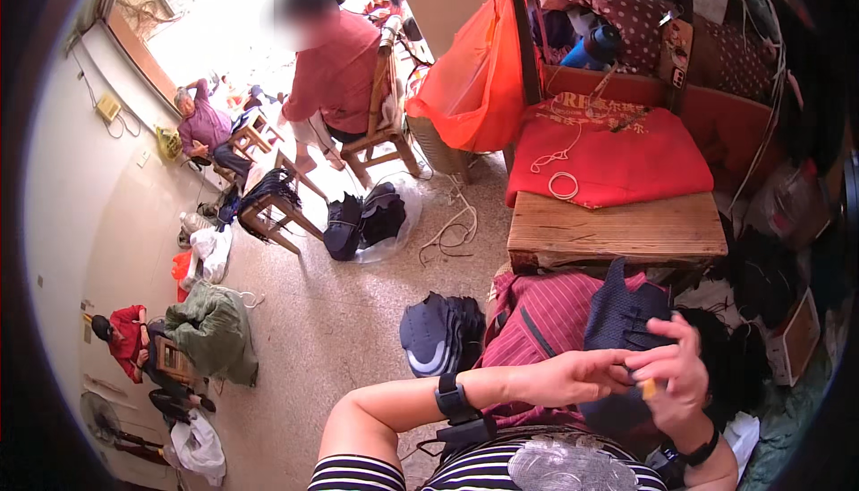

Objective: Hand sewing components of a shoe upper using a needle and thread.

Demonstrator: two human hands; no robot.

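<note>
My left hand (568, 378) reaches across my lap with its fingers pinched together at the fingertips of my right hand (669, 373). The right hand's thumb side is drawn in to meet them, while its upper fingers stay bent and raised. Anything held between the fingertips is too small to make out. A small yellow-orange piece (649, 390) shows at the right hand's fingers. Beneath both hands, a dark navy fabric piece (617, 308), like a shoe upper, lies over a maroon striped cloth (537, 321) on my lap.
A wooden bench (617, 236) with a red cloth (608, 169) stands just ahead. Left of my lap, a stack of navy fabric pieces (429, 334) sits on the floor. Dark bundles (344, 227) lie farther off. A person in a red top (335, 71) sits on a chair; others sit leftward.
</note>
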